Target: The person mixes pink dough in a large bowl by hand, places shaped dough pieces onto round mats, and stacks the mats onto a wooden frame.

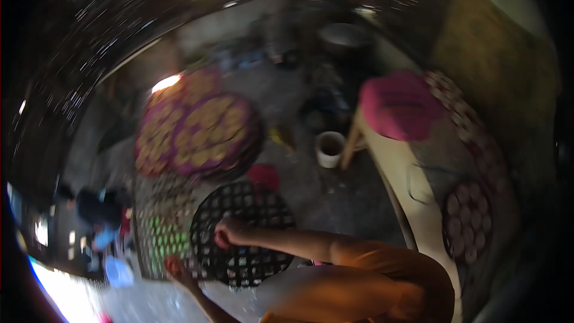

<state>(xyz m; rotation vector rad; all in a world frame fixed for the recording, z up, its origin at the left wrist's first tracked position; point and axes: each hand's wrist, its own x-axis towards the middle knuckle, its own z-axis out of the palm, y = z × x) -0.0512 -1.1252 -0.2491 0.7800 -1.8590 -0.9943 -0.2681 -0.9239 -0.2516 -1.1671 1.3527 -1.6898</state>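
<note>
Orange sleeve, nearest the camera, with more orange clothing beside it; the landmark for all places below is the round black lattice tray, the thing at hand, lying directly before me. My right hand reaches over the tray, left of its middle, with fingers apparently curled. Red shows at its fingertips, but motion blur hides whether anything is held, and I cannot tell whether hand and lattice touch. My left hand is just outside the tray's left edge; it too shows red, and I cannot tell whether it is spread or closed on something.

Left of the tray lies a gridded rack with bright green patches. Beyond the tray are purple trays bearing yellowish discs; near its far edge is a pink object. Right of the tray, a pale desk carries a pink cover and pale discs.

For sound handling, I judge that the right hand should work straight down with light fingertips, its forearm clear of the lattice, while the left could steady the tray's near rim against sliding. A steadier head would sharpen my view before any fine contact.
</note>
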